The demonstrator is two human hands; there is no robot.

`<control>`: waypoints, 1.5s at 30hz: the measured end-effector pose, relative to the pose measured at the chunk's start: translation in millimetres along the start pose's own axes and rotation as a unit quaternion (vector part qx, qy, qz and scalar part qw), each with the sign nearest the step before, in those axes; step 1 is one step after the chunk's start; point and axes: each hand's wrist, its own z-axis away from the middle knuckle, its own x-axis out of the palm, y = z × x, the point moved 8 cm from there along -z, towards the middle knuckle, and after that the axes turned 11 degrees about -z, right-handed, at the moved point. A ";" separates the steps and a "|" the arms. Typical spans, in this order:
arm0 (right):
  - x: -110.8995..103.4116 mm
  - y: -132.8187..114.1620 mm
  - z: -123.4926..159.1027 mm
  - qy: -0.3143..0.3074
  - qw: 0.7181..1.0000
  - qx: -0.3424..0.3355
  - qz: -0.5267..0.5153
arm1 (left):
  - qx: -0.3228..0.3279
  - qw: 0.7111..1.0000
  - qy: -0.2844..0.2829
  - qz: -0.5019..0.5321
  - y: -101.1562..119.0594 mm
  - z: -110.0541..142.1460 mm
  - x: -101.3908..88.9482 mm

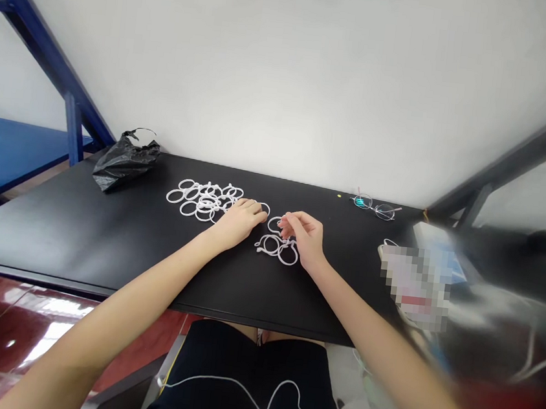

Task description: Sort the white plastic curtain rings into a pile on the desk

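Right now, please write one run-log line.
left hand: at larger ring pile; right hand: at smaller ring group; black bag: farther left

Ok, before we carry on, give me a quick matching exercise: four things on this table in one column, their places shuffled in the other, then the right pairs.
Things
1. Black plastic bag
2. Eyeglasses
3. Larger pile of white rings
4. Smaller group of white rings

Places
A. Between the bag and the left hand
B. To the right of the right hand, toward the wall
C. Close beside the right hand, on its left
D. Toward the left end of the table, near its back edge

Pairs: 1-D, 2-B, 3-A, 4-C
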 end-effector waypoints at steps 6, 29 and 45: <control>-5.0 -8.7 1.9 0.016 0.996 -0.059 0.070 | -0.162 0.884 0.120 0.423 -27.1 5.6 -9.9; 25.2 -7.3 17.8 -0.142 0.947 -0.156 0.244 | -0.124 0.931 0.103 0.328 -6.1 5.3 -26.1; 33.3 -8.9 32.0 -0.132 0.964 -0.137 0.186 | -0.077 0.949 0.141 0.271 -5.1 14.3 -40.4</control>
